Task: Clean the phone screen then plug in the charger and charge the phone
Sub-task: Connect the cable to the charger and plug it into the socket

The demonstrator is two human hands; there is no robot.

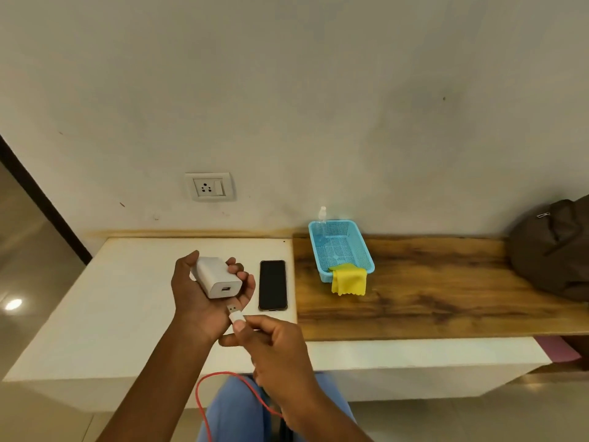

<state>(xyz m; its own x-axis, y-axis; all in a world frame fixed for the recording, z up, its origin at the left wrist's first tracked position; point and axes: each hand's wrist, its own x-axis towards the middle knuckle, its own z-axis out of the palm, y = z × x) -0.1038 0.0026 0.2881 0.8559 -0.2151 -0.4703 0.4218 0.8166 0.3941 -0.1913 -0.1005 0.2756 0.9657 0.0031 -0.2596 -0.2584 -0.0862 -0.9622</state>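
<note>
One phone [272, 284], one white charger block [218, 277], one red cable [210, 400] with a white USB plug [236, 313], one yellow cloth [349, 279], one blue basket [340, 248], one small clear bottle [322, 218] and one wall socket [208, 187] are in view, along with a brown bag [554, 247] at the right edge.

The tabletop [127, 301] is white in the lower left and centre of the frame, and a wooden board [446, 288] lies over its right part. Behind it rises a plain, slightly marked wall, with the socket set into it above the white part. Glossy floor tiles show at the left edge.

The basket stands on the wood near the wall. The bottle stands upright in its far corner, and the cloth hangs out over its near rim onto the wood.

The left hand [204, 295], at centre frame, is closed around the charger block, its USB port facing the camera. The right hand [274, 349], just below, pinches the plug between thumb and finger, its metal tip pointing at the port, close but not in. The cable loops down at the bottom of the frame. The phone lies flat, screen up and dark, on the white tabletop just right of the left hand.
</note>
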